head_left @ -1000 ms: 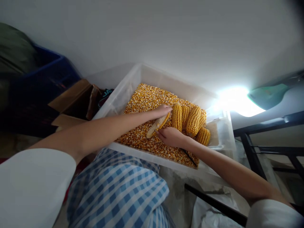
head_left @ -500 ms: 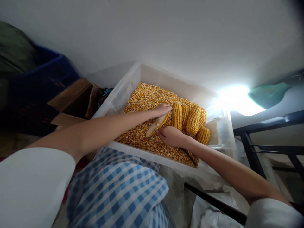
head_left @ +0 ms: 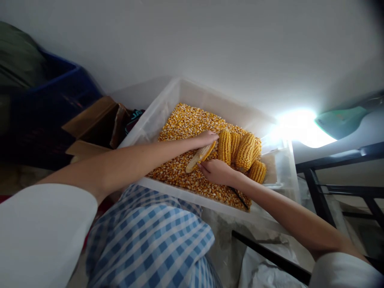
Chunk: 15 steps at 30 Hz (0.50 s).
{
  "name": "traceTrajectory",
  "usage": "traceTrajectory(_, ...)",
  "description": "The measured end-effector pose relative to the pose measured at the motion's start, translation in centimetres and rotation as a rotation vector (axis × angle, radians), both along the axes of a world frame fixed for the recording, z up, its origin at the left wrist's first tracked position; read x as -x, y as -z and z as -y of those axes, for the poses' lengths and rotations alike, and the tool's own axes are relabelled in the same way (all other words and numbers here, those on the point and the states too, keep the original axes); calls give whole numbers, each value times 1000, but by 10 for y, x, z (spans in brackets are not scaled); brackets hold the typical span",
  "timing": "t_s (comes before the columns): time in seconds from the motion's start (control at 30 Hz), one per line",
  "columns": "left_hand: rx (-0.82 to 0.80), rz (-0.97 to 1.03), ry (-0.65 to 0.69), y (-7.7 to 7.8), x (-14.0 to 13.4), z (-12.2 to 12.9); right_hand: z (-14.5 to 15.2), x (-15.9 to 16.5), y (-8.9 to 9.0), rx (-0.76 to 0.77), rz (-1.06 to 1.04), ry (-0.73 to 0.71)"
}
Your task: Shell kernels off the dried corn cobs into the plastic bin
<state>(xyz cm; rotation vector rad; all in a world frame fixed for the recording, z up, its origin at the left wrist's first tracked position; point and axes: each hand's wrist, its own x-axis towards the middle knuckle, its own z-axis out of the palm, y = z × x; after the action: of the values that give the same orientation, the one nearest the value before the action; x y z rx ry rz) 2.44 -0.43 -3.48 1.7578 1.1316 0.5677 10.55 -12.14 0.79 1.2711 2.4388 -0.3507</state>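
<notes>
Between my two hands is a corn cob, partly stripped: its near side is pale and bare, while yellow kernels remain along the right edge. My left hand is closed around its far end. Fingers of my right hand are bent against the kernels at the cob's lower right side; the fingertips are partly hidden. Loose kernels lie below both hands in a translucent plastic bin. Just right of the held cob, several full corn cobs rest on the kernels.
A dark thin tool lies on the kernels near the front wall. A bright lamp stands at right beside a black metal frame. To the left are an open cardboard box and a blue crate. Checkered cloth covers my lap.
The view has shifted very slightly. Both hands keep almost the same position on the cob, and no clear difference in its kernels shows.
</notes>
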Motion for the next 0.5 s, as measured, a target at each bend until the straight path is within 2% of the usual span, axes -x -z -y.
traceTrajectory(0.5,65,34,25,-8,3,5,0,-2,2,9,-14,9)
